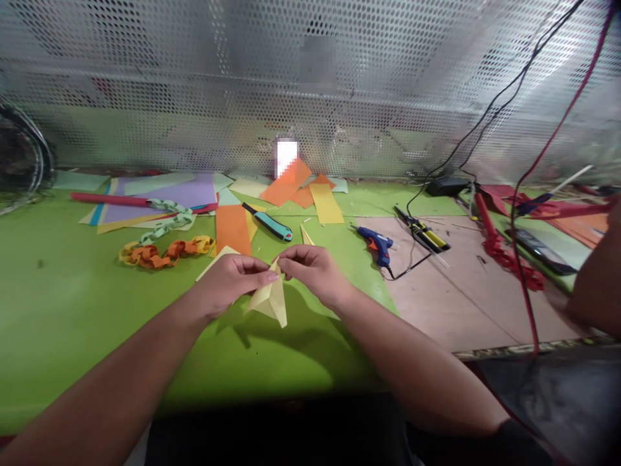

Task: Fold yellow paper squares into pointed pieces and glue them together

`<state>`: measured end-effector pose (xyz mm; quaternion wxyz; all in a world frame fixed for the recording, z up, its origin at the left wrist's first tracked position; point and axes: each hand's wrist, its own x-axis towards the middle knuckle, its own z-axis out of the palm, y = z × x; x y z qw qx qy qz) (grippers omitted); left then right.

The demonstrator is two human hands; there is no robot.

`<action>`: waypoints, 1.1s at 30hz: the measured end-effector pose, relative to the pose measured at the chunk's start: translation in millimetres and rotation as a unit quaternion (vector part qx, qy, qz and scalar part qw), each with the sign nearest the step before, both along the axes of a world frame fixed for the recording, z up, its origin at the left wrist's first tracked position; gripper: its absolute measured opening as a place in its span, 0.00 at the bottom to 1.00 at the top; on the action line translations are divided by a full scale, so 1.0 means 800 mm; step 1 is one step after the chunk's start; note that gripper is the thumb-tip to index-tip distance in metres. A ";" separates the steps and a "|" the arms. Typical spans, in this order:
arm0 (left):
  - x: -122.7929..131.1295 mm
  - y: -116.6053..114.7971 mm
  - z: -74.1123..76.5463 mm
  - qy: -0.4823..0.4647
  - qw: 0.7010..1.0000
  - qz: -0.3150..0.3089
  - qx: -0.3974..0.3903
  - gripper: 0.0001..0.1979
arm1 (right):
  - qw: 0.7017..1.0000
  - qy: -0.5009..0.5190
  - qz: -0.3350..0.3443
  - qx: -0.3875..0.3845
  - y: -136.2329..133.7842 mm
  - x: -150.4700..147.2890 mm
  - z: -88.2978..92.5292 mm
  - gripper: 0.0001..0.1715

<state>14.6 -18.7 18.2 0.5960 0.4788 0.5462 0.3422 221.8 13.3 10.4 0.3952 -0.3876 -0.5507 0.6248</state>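
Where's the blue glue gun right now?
Head view, right of centre: the blue glue gun lies between the right hand and the yellow-and-black tool.

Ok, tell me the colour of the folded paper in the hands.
The folded paper is pale yellow; it shows in the head view.

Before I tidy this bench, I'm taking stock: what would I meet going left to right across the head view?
Paper chain, folded pale-yellow paper, blue glue gun, yellow-and-black pliers, red paper strip.
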 end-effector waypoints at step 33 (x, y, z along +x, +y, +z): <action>-0.005 0.004 0.001 -0.027 0.997 -0.048 -0.056 0.15 | 0.998 -0.053 0.038 0.012 0.003 0.004 -0.004 0.20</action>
